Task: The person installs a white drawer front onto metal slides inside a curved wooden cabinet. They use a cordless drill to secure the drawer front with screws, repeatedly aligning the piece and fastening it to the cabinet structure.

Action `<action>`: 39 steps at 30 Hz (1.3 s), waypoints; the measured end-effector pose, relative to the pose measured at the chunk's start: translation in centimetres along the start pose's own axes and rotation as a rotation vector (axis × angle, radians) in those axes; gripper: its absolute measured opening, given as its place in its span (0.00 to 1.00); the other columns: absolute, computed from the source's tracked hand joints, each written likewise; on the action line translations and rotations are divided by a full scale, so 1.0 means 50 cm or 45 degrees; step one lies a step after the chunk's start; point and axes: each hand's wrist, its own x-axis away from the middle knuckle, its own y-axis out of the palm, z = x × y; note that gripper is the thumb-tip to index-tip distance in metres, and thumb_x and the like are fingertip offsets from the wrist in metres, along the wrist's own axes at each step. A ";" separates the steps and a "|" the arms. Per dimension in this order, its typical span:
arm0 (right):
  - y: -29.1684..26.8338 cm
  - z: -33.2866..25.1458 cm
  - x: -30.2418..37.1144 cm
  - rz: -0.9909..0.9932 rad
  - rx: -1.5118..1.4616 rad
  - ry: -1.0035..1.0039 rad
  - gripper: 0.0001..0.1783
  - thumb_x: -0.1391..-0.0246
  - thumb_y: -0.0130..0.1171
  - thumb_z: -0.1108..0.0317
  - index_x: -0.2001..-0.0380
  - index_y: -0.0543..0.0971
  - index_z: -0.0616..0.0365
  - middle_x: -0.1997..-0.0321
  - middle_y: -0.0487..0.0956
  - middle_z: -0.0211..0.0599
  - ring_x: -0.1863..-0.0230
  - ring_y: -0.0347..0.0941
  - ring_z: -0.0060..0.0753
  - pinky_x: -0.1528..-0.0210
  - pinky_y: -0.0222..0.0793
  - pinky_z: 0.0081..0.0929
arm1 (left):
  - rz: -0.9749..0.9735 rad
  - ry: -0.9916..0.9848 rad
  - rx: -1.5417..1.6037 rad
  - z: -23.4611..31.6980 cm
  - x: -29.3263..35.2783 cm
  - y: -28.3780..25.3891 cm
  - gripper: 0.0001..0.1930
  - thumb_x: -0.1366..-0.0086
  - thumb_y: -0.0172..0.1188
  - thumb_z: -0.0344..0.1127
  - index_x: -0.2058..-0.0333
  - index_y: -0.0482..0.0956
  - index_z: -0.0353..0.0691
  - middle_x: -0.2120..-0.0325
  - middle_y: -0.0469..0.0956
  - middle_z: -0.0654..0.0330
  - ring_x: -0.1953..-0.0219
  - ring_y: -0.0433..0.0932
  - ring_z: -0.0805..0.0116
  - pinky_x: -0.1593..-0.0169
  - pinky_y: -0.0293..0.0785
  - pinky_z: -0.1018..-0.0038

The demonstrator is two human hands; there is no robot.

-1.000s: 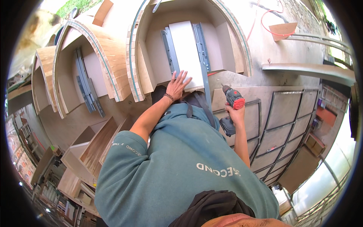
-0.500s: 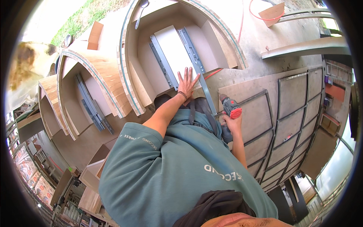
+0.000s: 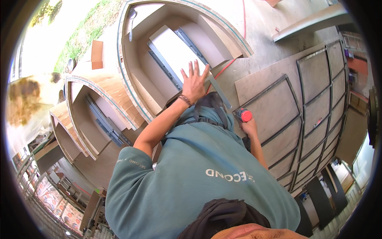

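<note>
My left hand (image 3: 194,85) lies with fingers spread over the near end of a white board (image 3: 170,44). The board sits inside a curved wooden cabinet shell (image 3: 145,81), between grey metal drawer slides (image 3: 163,68). On the board's right, a flat metal rail (image 3: 220,92) sticks out of the shell toward my body. My right hand (image 3: 249,127) is wrapped round the grip of a cordless drill (image 3: 243,115) with a red end, held low at my right side. Its front end is partly hidden.
To the left stand smaller curved shells (image 3: 75,111), one holding more metal slides (image 3: 104,121). A spoon-like tool (image 3: 131,24) rests on the large shell's rim. Metal frames on a wooden panel (image 3: 278,107) lie at right. A red hose (image 3: 225,68) runs beside the shell.
The view has shifted, with the cabinet now farther left. The drill has turned and shows less of its front. My left hand is still on the board; the rail's protruding part looks shorter.
</note>
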 end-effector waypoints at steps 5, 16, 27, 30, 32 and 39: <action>0.058 0.023 -0.042 -0.111 0.176 -0.094 0.23 0.65 0.64 0.72 0.59 0.80 0.58 0.67 0.84 0.46 0.65 0.82 0.45 0.63 0.75 0.36 | 0.464 -0.048 0.166 -0.090 0.018 -0.198 0.36 0.48 0.61 0.34 0.36 0.69 0.49 0.39 0.72 0.49 0.41 0.75 0.52 0.41 0.75 0.59; 0.104 -0.048 -0.092 -0.080 -0.211 -0.436 0.28 0.64 0.70 0.66 0.54 0.80 0.62 0.58 0.83 0.55 0.52 0.80 0.58 0.49 0.74 0.42 | 0.666 -0.266 0.060 -0.218 -0.042 -0.342 0.20 0.43 0.69 0.41 0.52 0.78 0.49 0.62 0.85 0.61 0.63 0.85 0.55 0.62 0.81 0.61; 0.112 -0.044 -0.142 0.001 0.070 -0.465 0.19 0.62 0.66 0.69 0.61 0.80 0.61 0.70 0.83 0.46 0.66 0.81 0.43 0.61 0.75 0.37 | 1.060 -0.466 0.304 -0.222 0.118 -0.537 0.18 0.44 0.72 0.42 0.57 0.82 0.40 0.74 0.84 0.49 0.71 0.86 0.57 0.65 0.80 0.67; 0.110 -0.064 -0.167 -0.019 0.181 -0.557 0.16 0.61 0.66 0.69 0.65 0.79 0.61 0.76 0.82 0.41 0.74 0.82 0.36 0.67 0.75 0.34 | 1.207 -0.574 0.453 -0.218 0.215 -0.589 0.15 0.41 0.73 0.37 0.58 0.83 0.36 0.72 0.84 0.55 0.72 0.81 0.73 0.65 0.76 0.76; 0.109 -0.091 -0.179 -0.115 0.235 -0.566 0.20 0.61 0.66 0.68 0.60 0.80 0.59 0.70 0.83 0.46 0.66 0.81 0.45 0.61 0.75 0.38 | 1.334 -0.575 0.609 -0.224 0.286 -0.602 0.14 0.39 0.71 0.33 0.58 0.82 0.33 0.69 0.83 0.61 0.69 0.77 0.78 0.63 0.74 0.79; 0.112 -0.253 -0.169 -0.260 0.502 -0.754 0.26 0.54 0.66 0.60 0.49 0.80 0.47 0.56 0.83 0.55 0.50 0.78 0.62 0.49 0.74 0.49 | 1.598 -0.949 0.657 -0.231 0.525 -0.556 0.13 0.37 0.67 0.29 0.55 0.82 0.31 0.59 0.81 0.59 0.57 0.79 0.74 0.53 0.76 0.76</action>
